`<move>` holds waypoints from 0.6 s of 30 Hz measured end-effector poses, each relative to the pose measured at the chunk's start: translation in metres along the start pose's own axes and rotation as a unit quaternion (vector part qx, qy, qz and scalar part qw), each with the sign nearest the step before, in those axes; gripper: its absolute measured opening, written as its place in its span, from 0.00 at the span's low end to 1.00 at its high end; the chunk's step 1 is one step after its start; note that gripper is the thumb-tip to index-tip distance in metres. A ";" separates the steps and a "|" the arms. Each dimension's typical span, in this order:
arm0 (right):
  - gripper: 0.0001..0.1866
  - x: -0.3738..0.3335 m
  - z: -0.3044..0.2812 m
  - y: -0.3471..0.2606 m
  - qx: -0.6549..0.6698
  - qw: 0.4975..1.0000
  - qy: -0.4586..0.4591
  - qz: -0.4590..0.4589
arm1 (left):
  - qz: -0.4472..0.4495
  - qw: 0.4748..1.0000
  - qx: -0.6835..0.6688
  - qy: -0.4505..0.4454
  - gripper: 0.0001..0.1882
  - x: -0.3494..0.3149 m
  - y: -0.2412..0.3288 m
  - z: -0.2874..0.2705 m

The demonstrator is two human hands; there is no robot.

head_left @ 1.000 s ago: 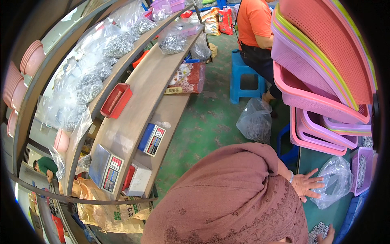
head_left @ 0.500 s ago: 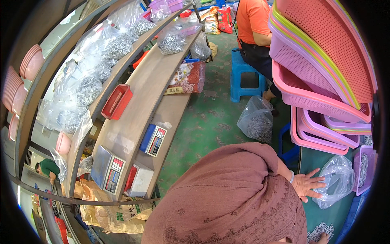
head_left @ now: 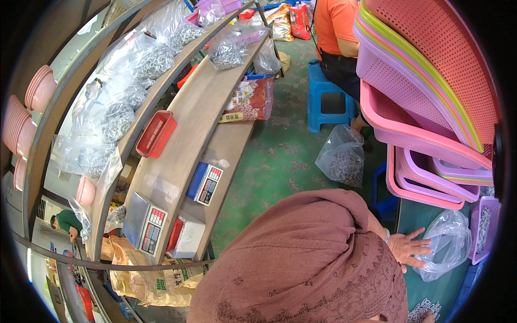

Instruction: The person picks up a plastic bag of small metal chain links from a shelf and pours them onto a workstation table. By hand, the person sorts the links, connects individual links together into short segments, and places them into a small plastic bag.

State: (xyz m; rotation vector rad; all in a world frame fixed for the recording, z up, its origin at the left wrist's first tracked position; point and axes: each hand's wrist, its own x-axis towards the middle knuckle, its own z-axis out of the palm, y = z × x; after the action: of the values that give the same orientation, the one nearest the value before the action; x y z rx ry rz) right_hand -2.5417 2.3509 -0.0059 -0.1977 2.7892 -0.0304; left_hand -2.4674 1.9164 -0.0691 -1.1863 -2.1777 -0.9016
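My left hand (head_left: 410, 249) reaches out from under a brown sleeve, palm down with its fingers spread. Its fingertips are at the near edge of a clear plastic bag (head_left: 449, 242) lying on the dark green tabletop (head_left: 428, 215); the bag looks puffed and see-through. At the lower edge, only a bit of my right hand (head_left: 428, 316) shows, beside a small pile of pale metal pieces (head_left: 425, 309). Its fingers are mostly out of view. Right of the bag, a purple basket (head_left: 474, 229) holds more small metal pieces.
Stacked pink, purple and green baskets (head_left: 425, 81) rise above the table's far end. A person in orange (head_left: 334, 27) sits on a blue stool (head_left: 323, 102), near a filled bag (head_left: 343, 161). Shelving at left bears scales (head_left: 145, 223), a red basket (head_left: 156, 134) and bagged metal parts (head_left: 116, 118).
The whole view has shifted slightly. My left hand stays spread at the plastic bag's edge, and my right hand remains by the metal pieces.
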 end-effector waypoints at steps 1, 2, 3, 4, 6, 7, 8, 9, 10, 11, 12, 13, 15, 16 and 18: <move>0.19 0.000 0.000 0.002 0.002 1.000 -0.001 0.002 | 0.000 1.000 0.001 0.001 0.40 -0.001 -0.001 0.002; 0.18 0.000 0.001 0.006 0.004 1.000 0.001 0.006 | 0.002 1.000 0.002 0.002 0.40 0.000 -0.001 0.002; 0.18 0.001 0.002 0.007 0.009 1.000 0.003 0.009 | 0.001 1.000 0.004 0.004 0.40 0.000 -0.001 0.002; 0.17 0.000 0.003 0.012 0.011 1.000 0.005 0.012 | 0.000 1.000 0.005 0.006 0.39 0.000 0.000 0.001; 0.16 -0.001 0.003 0.021 0.019 1.000 0.010 0.016 | -0.006 1.000 0.008 0.004 0.38 0.000 0.002 -0.002; 0.16 -0.001 0.005 0.026 0.028 0.999 0.010 0.021 | -0.011 1.000 0.009 0.000 0.38 0.001 0.004 -0.003; 0.16 -0.002 0.007 0.033 0.039 0.999 0.013 0.026 | -0.015 1.000 0.009 -0.005 0.38 0.002 0.004 -0.004; 0.15 -0.003 0.006 0.043 0.054 0.998 0.015 0.032 | -0.020 1.000 0.012 -0.007 0.36 0.003 0.006 -0.006; 0.15 -0.005 0.005 0.052 0.065 0.997 0.021 0.036 | -0.024 1.000 0.014 -0.008 0.35 0.003 0.009 -0.008; 0.14 -0.010 0.007 0.054 0.065 0.997 0.030 0.037 | -0.029 0.999 0.017 -0.011 0.34 0.004 0.010 -0.009; 0.14 -0.023 -0.004 0.029 0.017 0.998 0.059 0.011 | -0.034 0.999 0.019 -0.018 0.33 0.004 0.011 -0.011; 0.14 -0.041 -0.016 0.005 -0.032 0.995 0.091 -0.009 | -0.037 0.999 0.020 -0.024 0.33 0.005 0.011 -0.013; 0.14 -0.078 -0.042 -0.044 -0.131 0.978 0.156 -0.049 | -0.039 0.999 0.023 -0.031 0.31 0.006 0.014 -0.015; 0.15 -0.067 -0.034 -0.027 -0.086 0.986 0.144 -0.023 | -0.040 0.998 0.025 -0.033 0.31 0.006 0.014 -0.016; 0.18 -0.039 -0.013 0.018 0.005 0.992 0.120 0.034 | -0.038 0.998 0.023 -0.035 0.30 0.009 0.015 -0.016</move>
State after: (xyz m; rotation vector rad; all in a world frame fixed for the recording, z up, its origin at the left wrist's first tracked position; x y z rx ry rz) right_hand -2.5120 2.3743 0.0183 -0.1015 3.0338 -0.0550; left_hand -2.4568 1.9151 -0.0478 -1.1366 -2.3007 -0.8472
